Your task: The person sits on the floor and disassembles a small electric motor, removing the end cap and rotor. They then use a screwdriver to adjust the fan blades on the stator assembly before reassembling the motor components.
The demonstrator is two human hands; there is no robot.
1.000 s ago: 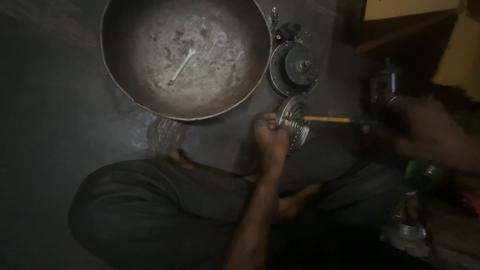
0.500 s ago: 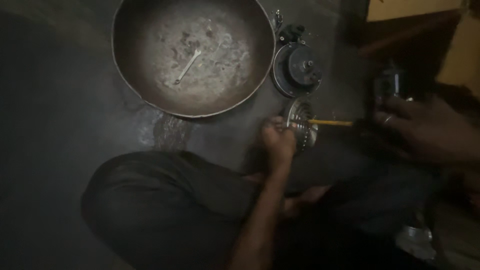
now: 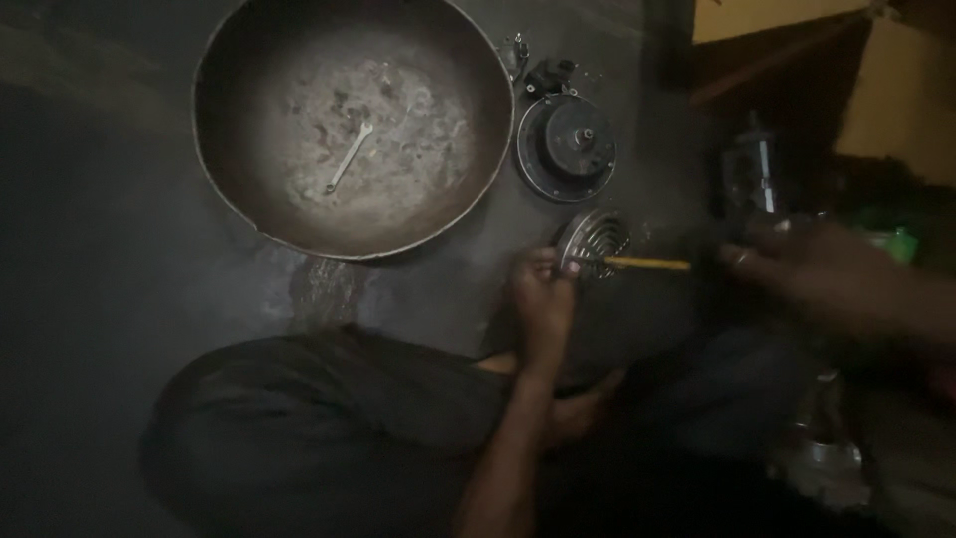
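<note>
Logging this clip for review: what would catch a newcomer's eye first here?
The big round metal pan at top left, with a small spanner lying inside it. Right of it, a dark round disc-shaped part lies on the floor. Below that, the left hand grips a shiny ribbed round part, while the blurred right hand holds a yellow-shafted tool to it.

A large round rusty metal pan (image 3: 239, 209) sits on the dark floor (image 3: 90, 299), a small silver spanner (image 3: 349, 159) lying inside it. Just beside its rim: a black round motor housing (image 3: 566, 147). Yellow boards (image 3: 896, 100) stand at upper right.
</note>
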